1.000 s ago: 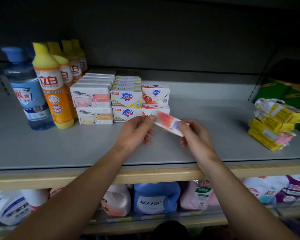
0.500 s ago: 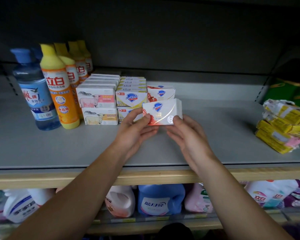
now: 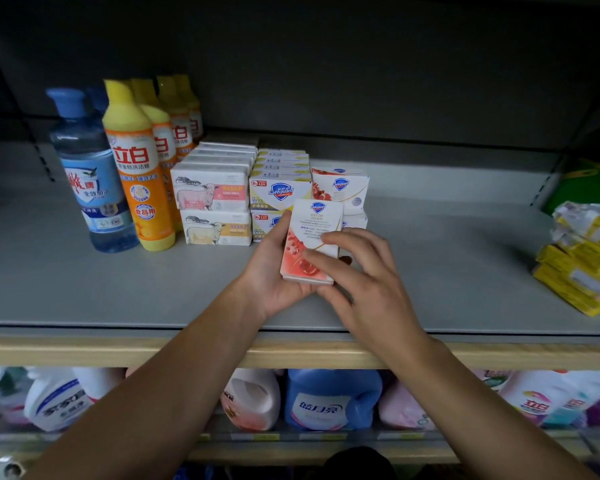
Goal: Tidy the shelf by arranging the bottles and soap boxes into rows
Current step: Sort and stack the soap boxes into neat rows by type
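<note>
A white and red Safeguard soap box [image 3: 317, 225] stands on end above the grey shelf [image 3: 84, 289], its printed face toward me. My left hand [image 3: 274, 271] cups it from the left and below, thumb along its left edge. My right hand [image 3: 357, 271] lays its fingers across the box's lower front and right side. Behind it stand stacked rows of soap boxes: sheep-print boxes [image 3: 210, 192], yellow Safeguard boxes [image 3: 279, 188] and a red Safeguard box [image 3: 342, 188]. Further left stand a row of yellow bottles [image 3: 139, 174] and a blue bottle [image 3: 87, 174].
A loose pile of yellow wrapped packs [image 3: 582, 265] lies at the shelf's right end, with green packages [image 3: 586, 181] behind it. Detergent jugs [image 3: 329, 400] fill the shelf below. The wooden front lip [image 3: 84, 351] runs under my forearms.
The box was held lengthwise between both hands; it has been turned upright and brought slightly nearer and lower, my left hand now under it and my right fingers over its front.
</note>
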### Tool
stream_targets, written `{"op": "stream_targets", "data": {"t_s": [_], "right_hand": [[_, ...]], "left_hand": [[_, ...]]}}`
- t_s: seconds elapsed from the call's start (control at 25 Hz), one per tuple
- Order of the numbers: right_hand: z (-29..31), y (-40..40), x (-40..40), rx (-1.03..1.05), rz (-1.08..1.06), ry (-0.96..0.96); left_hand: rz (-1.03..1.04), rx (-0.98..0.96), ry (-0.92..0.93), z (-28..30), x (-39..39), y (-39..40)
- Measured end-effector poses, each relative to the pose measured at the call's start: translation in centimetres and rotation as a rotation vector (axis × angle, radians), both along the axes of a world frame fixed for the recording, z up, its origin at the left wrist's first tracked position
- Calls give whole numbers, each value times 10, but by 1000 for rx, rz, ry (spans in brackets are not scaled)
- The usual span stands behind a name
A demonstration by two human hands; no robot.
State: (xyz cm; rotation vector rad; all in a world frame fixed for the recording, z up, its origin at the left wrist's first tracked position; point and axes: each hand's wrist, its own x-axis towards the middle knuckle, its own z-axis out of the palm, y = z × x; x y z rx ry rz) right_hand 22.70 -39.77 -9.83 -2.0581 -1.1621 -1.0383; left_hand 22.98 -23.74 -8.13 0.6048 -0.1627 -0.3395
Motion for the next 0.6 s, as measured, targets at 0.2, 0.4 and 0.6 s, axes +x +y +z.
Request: {"op": "stream_targets", "data": {"t_s": [0.2,0.4,0.6], "right_hand": [[-1,-2,-4,108,43,179],[5,-3,-4,589,270,698],[14,-9,3,1094,571,1223]], "left_hand": [[59,86,-29,-2,2,-2],[236,208,5,0,-2,-1],[356,323,-68,-4,-1,-5]]}}
